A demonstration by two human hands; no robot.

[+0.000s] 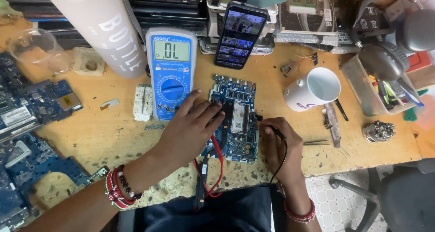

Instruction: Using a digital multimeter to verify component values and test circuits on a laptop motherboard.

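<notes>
A blue circuit board [235, 118] lies on the worn wooden bench in front of me. My left hand [190, 130] rests on the board's left side, fingers curled around a red test probe [219, 146] whose lead loops down off the bench. My right hand [278, 143] sits at the board's right edge and grips a black test probe [272, 130], its tip touching the board. A blue digital multimeter [171, 73] with a lit display lies just left of the board.
A smartphone [239, 34] leans upright behind the board. A white mug [315, 89] lies on its side to the right, a grey bottle [102, 28] stands back left. More circuit boards [31, 118] crowd the left edge. Tweezers, a parts tray [362, 84] and a chair [394, 195] are at the right.
</notes>
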